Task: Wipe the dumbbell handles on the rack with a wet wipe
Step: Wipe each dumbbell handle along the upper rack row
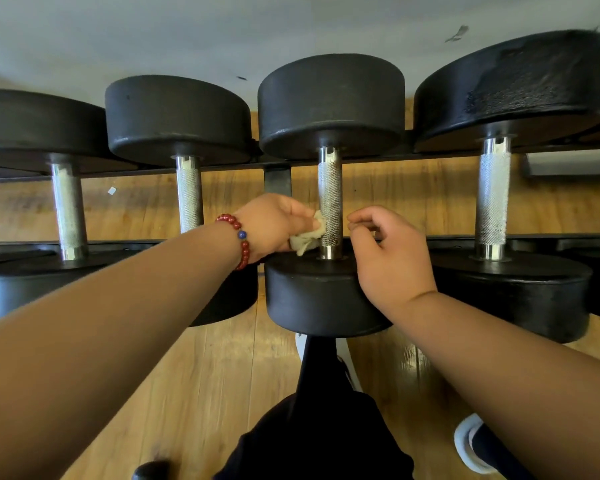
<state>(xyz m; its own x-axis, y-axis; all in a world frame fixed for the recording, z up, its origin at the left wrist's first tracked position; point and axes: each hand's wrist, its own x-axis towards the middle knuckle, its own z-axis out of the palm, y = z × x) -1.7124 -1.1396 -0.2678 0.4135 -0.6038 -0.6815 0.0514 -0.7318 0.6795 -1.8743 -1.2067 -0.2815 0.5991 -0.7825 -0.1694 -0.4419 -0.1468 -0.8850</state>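
Several black dumbbells lie across a black rack [222, 166], their knurled steel handles pointing away from me. The middle dumbbell's handle [329, 188] is stained brown along its length. My left hand [274, 223], with a red bead bracelet on the wrist, pinches a crumpled, dirty wet wipe [307, 235] against the left side of that handle near its lower end. My right hand [392, 254] hovers just right of the same handle, fingers loosely curled and holding nothing, above the near weight head [312, 296].
Neighbouring handles stand to the left [189, 194] and right [492, 199] of the one being wiped. Wooden floor shows under the rack. My dark trousers [326, 420] and a white shoe [471, 441] are below, close to the rack's front.
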